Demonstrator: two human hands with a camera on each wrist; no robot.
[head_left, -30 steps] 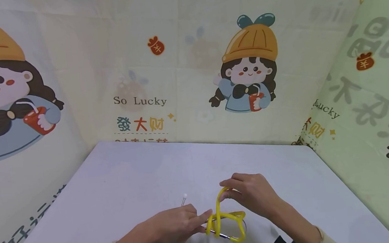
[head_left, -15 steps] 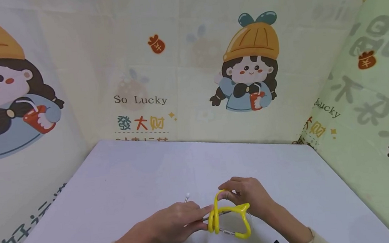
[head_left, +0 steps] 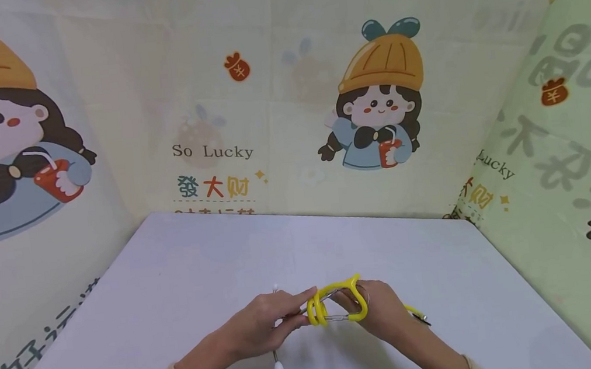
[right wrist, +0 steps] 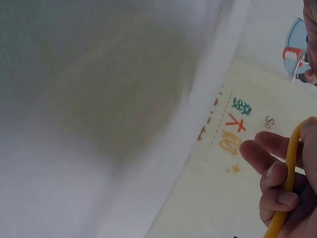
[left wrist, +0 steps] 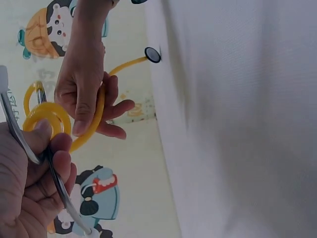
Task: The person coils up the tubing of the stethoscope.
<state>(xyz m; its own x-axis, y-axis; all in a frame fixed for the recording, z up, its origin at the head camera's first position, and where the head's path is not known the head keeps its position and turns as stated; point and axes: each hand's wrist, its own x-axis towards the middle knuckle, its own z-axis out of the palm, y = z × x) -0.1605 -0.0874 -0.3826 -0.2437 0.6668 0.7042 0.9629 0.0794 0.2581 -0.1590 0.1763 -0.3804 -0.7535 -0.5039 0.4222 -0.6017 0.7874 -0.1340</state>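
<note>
Your L hand [head_left: 262,325] pinches stethoscope coil [left wrist: 49,107]; R hand [head_left: 379,307] grips tube [right wrist: 292,153] btwn it & chestpiece [left wrist: 153,55], out to R

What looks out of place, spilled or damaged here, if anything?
Nothing looks spilled or damaged. Mildly odd: the stethoscope has its yellow tubing wound in coils beside the left hand instead of running straight, with the chest piece sticking out past the right hand.

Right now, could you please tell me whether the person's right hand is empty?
No, the right wrist view shows the right hand holding the yellow stethoscope tube.
</note>
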